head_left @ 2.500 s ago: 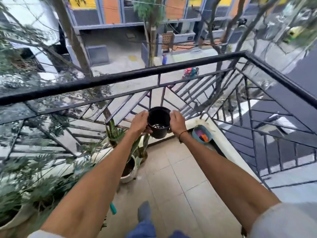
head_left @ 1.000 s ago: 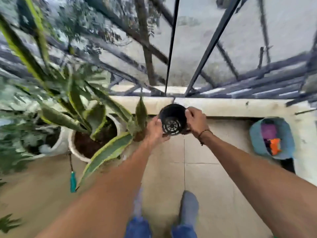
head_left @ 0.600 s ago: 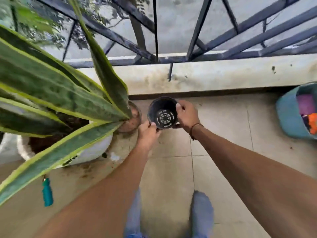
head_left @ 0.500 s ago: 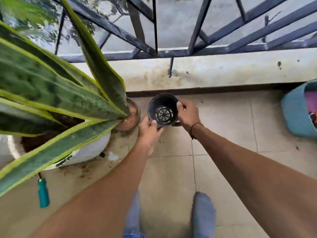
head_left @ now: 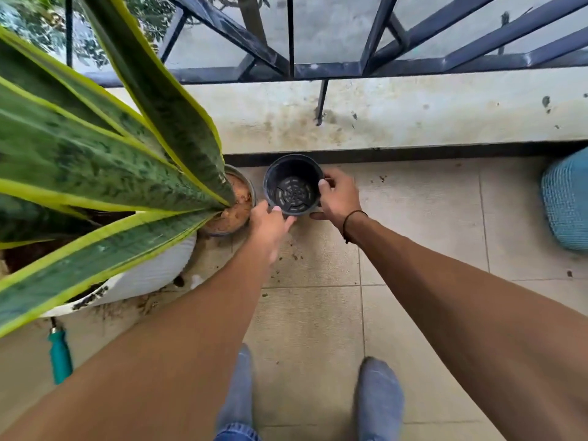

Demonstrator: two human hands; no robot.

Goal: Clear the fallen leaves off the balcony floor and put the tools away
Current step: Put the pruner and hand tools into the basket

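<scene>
Two hands hold one empty black pot point(head_left: 292, 185), upright, its slotted bottom showing, low over or on the tiled floor point(head_left: 305, 329); whether it touches the tiles cannot be told. The right hand point(head_left: 339, 197) grips the pot's right rim, thumb hooked over the edge and fingers curled round the wall. The left hand point(head_left: 270, 224) pinches the near-left rim with thumb and fingertips. One dark cord bracelet point(head_left: 351, 222) circles the right wrist.

Three pots show in all: the black one, a small pot of brown soil point(head_left: 235, 205) just beside it on the left, and a large white pot point(head_left: 149, 275) nearer the camera, holding one snake plant point(head_left: 105, 144) whose long yellow-edged leaves spread over the upper left. One teal tool handle point(head_left: 59, 358) lies on the floor below the white pot. One blue woven basket point(head_left: 564, 202) sits at the right edge, well apart from the pot. Two socked feet point(head_left: 378, 396) stand at the bottom.

Behind the black pot a dark strip runs along the foot of the stained ledge point(head_left: 397, 113), which carries the dark metal railing point(head_left: 381, 65); the pot stands close to that strip. Bare tile lies between pot and basket and between pot and feet, with scattered soil crumbs point(head_left: 294, 249) near the left hand
</scene>
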